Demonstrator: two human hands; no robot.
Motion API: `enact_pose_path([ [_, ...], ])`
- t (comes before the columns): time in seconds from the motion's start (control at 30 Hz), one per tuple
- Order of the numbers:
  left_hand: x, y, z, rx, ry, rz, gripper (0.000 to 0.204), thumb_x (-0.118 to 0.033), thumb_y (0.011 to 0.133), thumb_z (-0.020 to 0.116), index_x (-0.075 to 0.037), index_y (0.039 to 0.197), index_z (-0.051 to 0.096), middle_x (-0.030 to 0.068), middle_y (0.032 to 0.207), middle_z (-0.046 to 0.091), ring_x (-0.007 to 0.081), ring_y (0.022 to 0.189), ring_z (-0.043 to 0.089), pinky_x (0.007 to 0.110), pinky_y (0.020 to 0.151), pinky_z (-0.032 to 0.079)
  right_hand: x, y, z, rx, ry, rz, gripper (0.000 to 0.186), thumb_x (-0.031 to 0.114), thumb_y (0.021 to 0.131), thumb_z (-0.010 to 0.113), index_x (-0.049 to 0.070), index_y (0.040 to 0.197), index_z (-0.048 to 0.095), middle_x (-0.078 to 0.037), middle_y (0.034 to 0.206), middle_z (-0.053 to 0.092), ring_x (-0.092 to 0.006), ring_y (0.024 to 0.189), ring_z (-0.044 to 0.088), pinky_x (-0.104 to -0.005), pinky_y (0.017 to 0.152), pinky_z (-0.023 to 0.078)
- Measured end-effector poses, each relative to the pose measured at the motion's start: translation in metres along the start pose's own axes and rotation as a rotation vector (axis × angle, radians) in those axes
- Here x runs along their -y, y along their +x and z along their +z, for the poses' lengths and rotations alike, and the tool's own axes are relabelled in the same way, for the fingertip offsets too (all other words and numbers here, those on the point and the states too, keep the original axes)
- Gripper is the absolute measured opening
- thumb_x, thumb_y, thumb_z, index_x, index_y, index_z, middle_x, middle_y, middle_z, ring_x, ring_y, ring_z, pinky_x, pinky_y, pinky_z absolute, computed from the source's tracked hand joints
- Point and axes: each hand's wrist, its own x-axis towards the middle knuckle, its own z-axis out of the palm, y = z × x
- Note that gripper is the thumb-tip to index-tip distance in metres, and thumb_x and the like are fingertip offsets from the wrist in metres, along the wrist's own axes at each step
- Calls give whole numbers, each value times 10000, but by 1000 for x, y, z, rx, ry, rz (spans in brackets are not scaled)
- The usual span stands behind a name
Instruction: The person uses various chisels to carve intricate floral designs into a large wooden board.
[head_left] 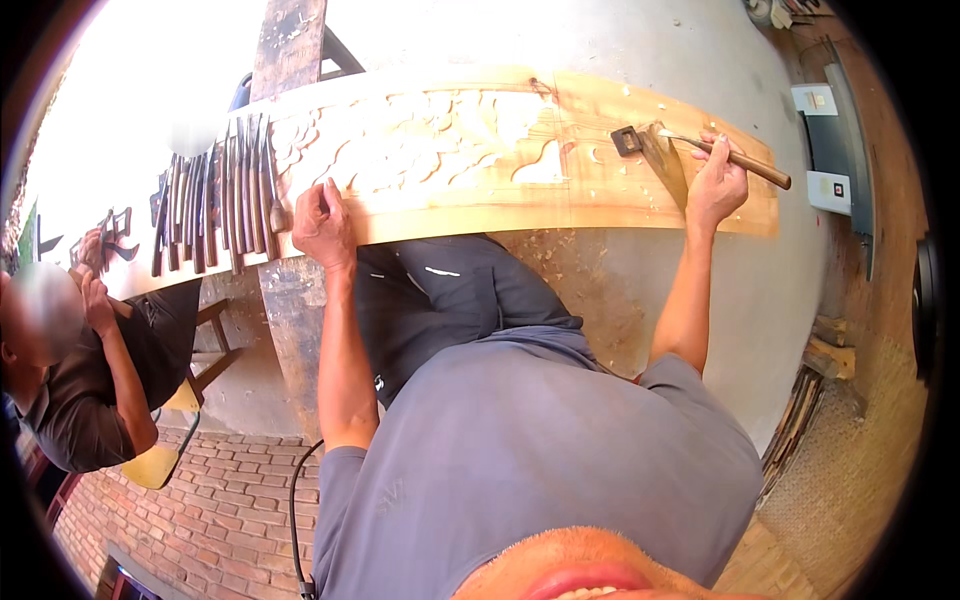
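Observation:
A long pale wooden board (620,205), carved in relief along its left and middle parts, lies across in front of me. My right hand (718,188) is closed around the wooden handle of a carving chisel (755,168), its blade pointing left over the board's right end. Just left of that hand, a mallet (664,170) with a dark square head rests on the wood. My left hand (325,225) is a loose fist at the board's near edge, with nothing seen sticking out of it. Beside it lies a row of carving chisels (215,200) with slim handles.
At the far left sits a co-worker (85,380), hands raised near a dark tool. A worn plank (288,45) stands beyond the board. White boxes (828,192) are by the right wall, with stacked wood strips (795,420) below. Wood chips lie on the board.

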Motion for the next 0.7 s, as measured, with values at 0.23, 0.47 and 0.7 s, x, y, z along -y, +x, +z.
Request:
enact_pose_path([
  [0.23, 4, -4, -6, 11, 45, 17, 129, -179, 996, 800, -81, 916, 774, 80, 869, 758, 257, 700, 710, 378, 652, 550, -22, -17, 16, 86, -26, 193, 354, 302, 1131, 641, 5, 1059, 819, -43, 922, 843, -114, 767, 768, -290, 744, 564],
  [0.47, -11, 4, 8, -28, -31, 3, 97, -125, 962, 793, -95, 894, 731, 109, 806, 718, 289, 655, 690, 408, 628, 524, -114, 19, 19, 223, -87, 237, 491, 466, 1112, 622, 33, 1164, 847, -44, 962, 842, -126, 855, 754, -294, 788, 571],
  [0.7, -19, 5, -20, 9, 81, 7, 83, -192, 939, 818, -124, 945, 771, 60, 880, 742, 288, 783, 750, 422, 697, 579, -67, -3, 23, 285, -239, 24, 493, 479, 1125, 601, 54, 1156, 849, -61, 878, 816, -188, 810, 774, -362, 737, 594],
])
